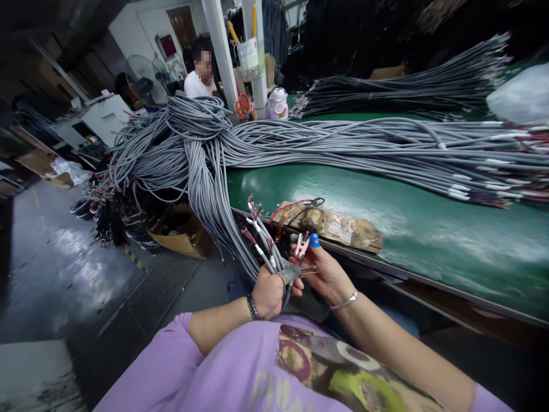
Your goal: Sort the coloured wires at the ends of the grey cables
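My left hand is closed around several grey cables, whose stripped ends with white sleeves and thin coloured wires stick up above the fist. A cable end wrapped in a grey cover points right from that fist, its thin wires reaching my right hand. The right fingers are pinched together there, with a blue cover on the thumb. A small pale pink-and-white piece shows at these fingertips; I cannot make out its kind. Just beyond, a taped wooden block with red and black leads lies on the bench edge.
Long bundles of grey cable lie across the green bench and hang over its left end. Darker cables lie farther back. A cardboard box stands on the floor at left. A person sits behind a white post.
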`<state>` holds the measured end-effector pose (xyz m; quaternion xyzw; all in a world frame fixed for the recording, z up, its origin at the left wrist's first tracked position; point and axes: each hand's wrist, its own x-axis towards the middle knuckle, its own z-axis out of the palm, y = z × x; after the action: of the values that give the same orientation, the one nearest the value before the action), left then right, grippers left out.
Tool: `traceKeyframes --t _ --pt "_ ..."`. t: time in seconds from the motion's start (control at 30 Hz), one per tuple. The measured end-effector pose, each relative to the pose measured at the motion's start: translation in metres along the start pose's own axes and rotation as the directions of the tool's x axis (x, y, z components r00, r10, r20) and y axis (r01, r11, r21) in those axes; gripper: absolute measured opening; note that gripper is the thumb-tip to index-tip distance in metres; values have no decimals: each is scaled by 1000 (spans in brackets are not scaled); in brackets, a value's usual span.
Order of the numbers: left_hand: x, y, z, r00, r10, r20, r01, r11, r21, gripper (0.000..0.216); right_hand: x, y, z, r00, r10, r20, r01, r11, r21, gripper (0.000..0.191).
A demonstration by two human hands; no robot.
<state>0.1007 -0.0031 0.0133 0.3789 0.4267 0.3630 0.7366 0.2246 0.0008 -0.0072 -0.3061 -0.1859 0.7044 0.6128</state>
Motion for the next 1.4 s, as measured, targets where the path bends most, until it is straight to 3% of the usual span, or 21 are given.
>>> traceKeyframes --t 0.17,0.33,0.6,0.73,0.87,1.2,1.4 --pt "-1 -2 -1 1000 -11 -17 11 1000 26 42 1 0 0 988 11 -154 2 997 81 30" --pt "-8 3 -2 1000 -16 -8 16 1000 17 45 -2 -4 -1 996 12 -92 -5 997 75 41" --pt "-10 9 -2 998 30 -48 -31 999 -32 43 -4 -11 -1 995 -4 -103 5 1000 12 27" --pt "-8 10 3 998 35 -59 -36 999 -27 43 -6 -9 2 996 74 53 -76 997 29 42" --pt "-5 9 7 997 40 -67 -41 999 -13 45 -6 -8 4 982 118 146 -126 991 46 42" --pt "-2 0 3 997 47 -58 -47 999 -1 42 0 -3 4 999 37 -34 -34 994 108 35" --pt "-8 -2 -3 997 61 -43 -62 998 -3 41 -6 -5 -7 997 64 -34 -61 994 96 39"
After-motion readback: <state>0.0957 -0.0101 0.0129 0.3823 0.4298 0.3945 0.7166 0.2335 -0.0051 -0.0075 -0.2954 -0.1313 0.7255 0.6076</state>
